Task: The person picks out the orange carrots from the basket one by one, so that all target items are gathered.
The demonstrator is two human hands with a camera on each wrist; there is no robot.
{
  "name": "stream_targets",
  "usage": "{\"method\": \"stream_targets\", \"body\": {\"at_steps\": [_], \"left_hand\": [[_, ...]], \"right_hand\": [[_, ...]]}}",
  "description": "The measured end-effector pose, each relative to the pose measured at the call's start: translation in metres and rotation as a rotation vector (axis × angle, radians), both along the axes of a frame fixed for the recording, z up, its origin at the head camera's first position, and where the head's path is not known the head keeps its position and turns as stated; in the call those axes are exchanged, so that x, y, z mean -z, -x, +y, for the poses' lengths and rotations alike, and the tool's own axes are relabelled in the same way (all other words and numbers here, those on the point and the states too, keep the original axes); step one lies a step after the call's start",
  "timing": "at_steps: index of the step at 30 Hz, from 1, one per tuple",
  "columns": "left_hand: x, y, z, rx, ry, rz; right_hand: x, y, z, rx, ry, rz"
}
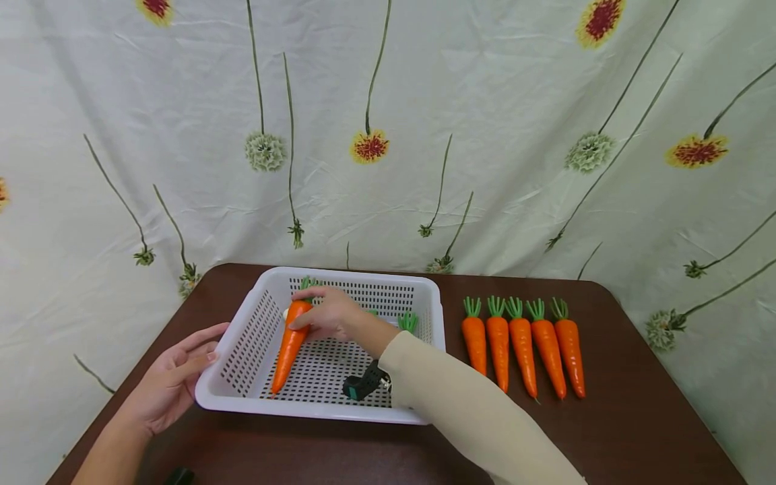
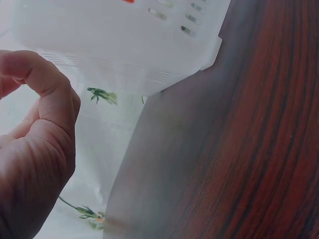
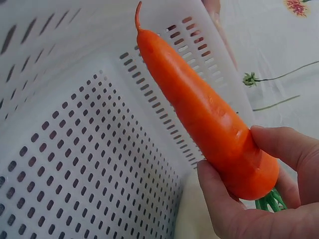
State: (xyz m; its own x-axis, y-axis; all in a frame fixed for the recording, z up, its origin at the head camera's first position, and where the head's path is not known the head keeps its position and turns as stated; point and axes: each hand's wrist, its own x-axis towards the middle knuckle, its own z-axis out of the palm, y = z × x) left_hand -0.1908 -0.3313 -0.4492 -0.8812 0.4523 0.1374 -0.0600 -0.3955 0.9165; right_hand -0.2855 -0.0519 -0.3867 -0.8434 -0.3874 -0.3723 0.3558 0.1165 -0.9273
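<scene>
My right hand grips an orange carrot near its leafy end, inside the white plastic basket. The carrot slants with its thin tip away from the fingers, in the right wrist view. At the basket's left end, my left hand holds the rim between thumb and fingers. Under the right hand lies a smooth whitish thing, mostly hidden, its kind unclear. Green leaf tops show behind the right forearm; what they belong to is covered.
Several carrots lie side by side on the dark brown table, right of the basket. A black wrist camera sits on the right wrist. Behind the table hangs a floral cloth.
</scene>
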Motion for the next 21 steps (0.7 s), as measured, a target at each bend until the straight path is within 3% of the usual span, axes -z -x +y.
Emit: {"method": "stream_targets", "body": {"at_steps": [21], "left_hand": [[0.0, 0.001, 0.001, 0.02, -0.022, 0.021]], "right_hand": [[-0.016, 0.002, 0.045, -0.02, 0.088, -0.039]]}}
